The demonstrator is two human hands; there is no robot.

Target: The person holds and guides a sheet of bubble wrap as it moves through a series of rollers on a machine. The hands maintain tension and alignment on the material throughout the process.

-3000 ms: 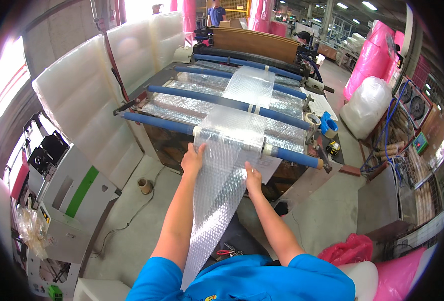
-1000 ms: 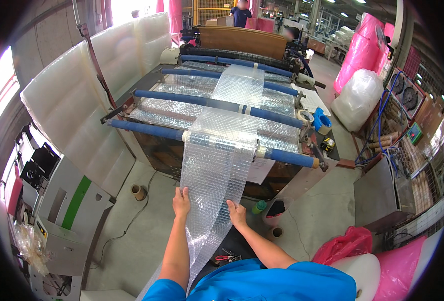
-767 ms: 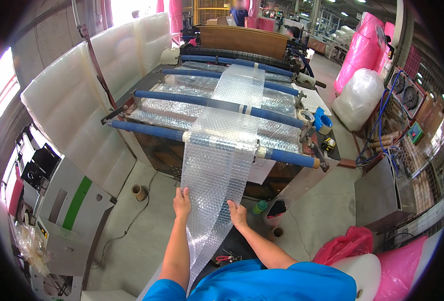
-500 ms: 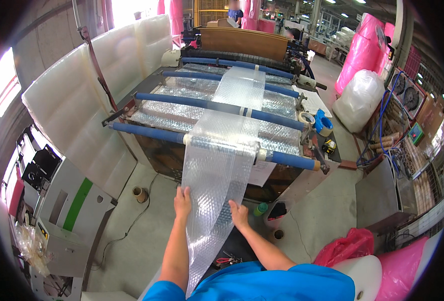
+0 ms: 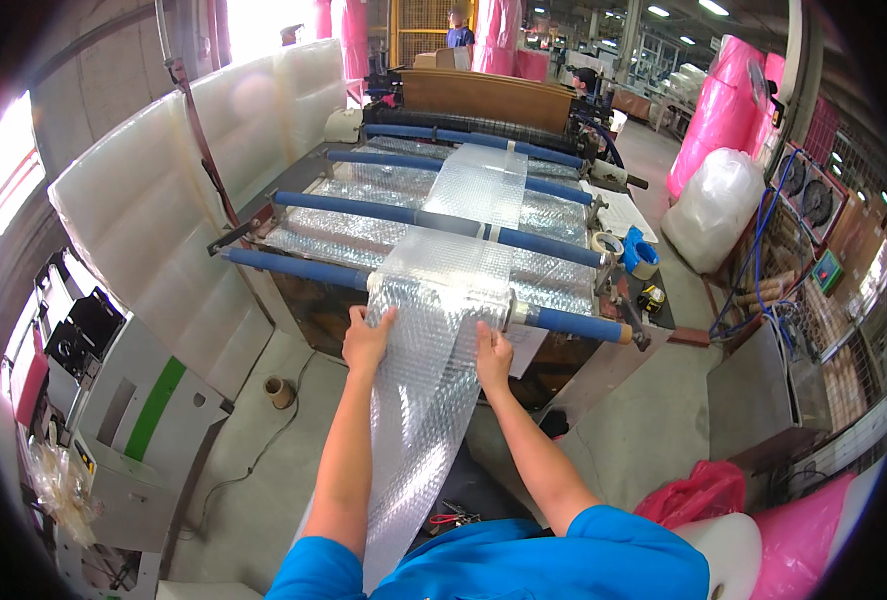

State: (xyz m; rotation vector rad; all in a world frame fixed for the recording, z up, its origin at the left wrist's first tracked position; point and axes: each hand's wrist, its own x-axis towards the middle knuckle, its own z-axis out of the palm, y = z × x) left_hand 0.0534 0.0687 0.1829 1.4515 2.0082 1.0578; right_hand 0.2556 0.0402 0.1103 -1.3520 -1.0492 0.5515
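The long strip of bubble wrap (image 5: 433, 400) hangs down from the front blue roller (image 5: 303, 270) toward the person, with the left hand (image 5: 366, 340) and right hand (image 5: 493, 355) pinching its two edges just below that roller.

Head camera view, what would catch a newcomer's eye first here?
A long strip of clear bubble wrap runs down the middle off the front blue roller, with the left hand and right hand gripping its edges. Bright pink rolls stand far right.
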